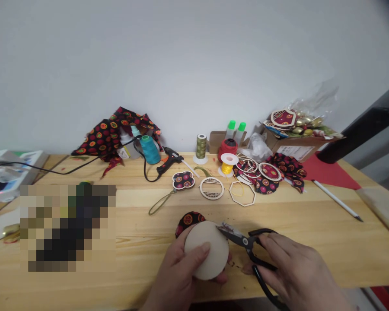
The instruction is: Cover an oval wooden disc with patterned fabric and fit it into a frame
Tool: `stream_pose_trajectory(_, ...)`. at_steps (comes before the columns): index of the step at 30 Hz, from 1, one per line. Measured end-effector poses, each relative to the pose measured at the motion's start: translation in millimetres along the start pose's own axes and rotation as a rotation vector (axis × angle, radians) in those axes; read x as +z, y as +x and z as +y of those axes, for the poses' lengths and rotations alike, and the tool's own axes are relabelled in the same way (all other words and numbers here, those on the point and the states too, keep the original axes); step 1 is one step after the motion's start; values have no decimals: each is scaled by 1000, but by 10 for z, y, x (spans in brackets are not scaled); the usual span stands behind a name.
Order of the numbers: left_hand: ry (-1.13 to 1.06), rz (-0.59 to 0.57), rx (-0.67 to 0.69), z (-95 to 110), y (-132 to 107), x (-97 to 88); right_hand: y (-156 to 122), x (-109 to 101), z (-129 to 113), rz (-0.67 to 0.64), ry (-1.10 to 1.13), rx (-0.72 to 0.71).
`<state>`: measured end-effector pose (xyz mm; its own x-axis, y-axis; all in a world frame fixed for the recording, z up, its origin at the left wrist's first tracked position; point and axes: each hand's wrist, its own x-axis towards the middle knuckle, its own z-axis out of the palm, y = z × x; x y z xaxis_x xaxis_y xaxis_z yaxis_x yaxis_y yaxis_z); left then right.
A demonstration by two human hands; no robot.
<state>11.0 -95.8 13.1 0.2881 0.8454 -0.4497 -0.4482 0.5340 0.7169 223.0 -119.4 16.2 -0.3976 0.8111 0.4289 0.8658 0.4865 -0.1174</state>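
Note:
My left hand [186, 263] is closed round a cream-coloured round disc [210, 255], its thumb flat on the face and fingers beneath. Just behind the disc shows a piece of dark fabric [189, 220] with red and orange round motifs; whether it is attached or lies on the table I cannot tell. In my right hand [294, 263] are black-handled scissors [245, 242], fingers through the handles. Their blades are parted and the tips reach the disc's upper right edge. Small dark scraps lie on the table under the scissors.
Along the wall stand a teal thread cone [151, 150], a glue gun [170, 162], a green thread spool [201, 147] and a yellow one [227, 166]. Wooden frames [212, 188] lie mid-table. A filled cardboard box [288, 144] and a white pencil [337, 200] are at right. A blurred patch covers the left.

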Motion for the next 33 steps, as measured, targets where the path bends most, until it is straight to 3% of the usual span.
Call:
stream_pose_trajectory(12, -2, -78, 20, -6, 7, -2, 11, -6, 65, 33, -71, -95)
stream_pose_trajectory(18, 7, -45, 6, -7, -1, 2, 26, -11, 57, 72, -95, -113)
stream_pose_trajectory(33, 9, -42, -2, -51, -1, 6, -13, -38, 4, -115, 139, 29)
